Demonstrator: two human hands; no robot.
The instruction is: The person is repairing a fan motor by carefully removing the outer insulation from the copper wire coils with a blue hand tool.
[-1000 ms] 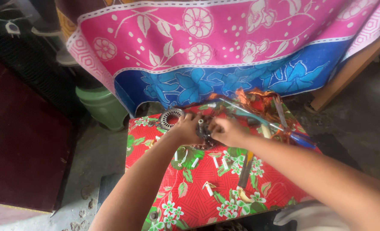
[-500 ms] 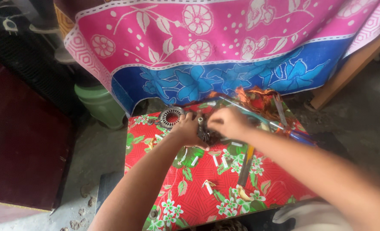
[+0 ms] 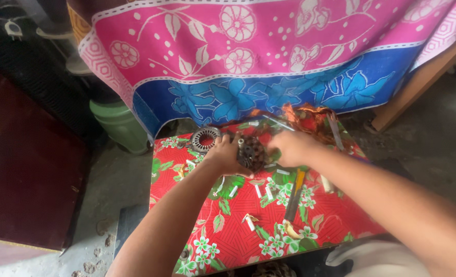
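Hands at frame centre | left hand [image 3: 227,155] grasping dark round motor core [image 3: 251,153] | right hand [image 3: 289,147] beside it, grip unclear | red floral tabletop [image 3: 310,225]

View: single, head-worn, set above and behind the person's own forearms, looking steeply down and forward. Range: close; both arms enter from the bottom edge and run up to mid-frame, where the left hand [image 3: 227,155] and right hand [image 3: 291,147] meet. Centre field: small table under a red flowered cloth [image 3: 238,231], seen almost from overhead. Upper field: a pink and blue patterned drape [image 3: 248,56], facing the lens. Left margin: concrete floor [image 3: 110,179] and a green bucket [image 3: 119,123]. No second view; nothing shared.
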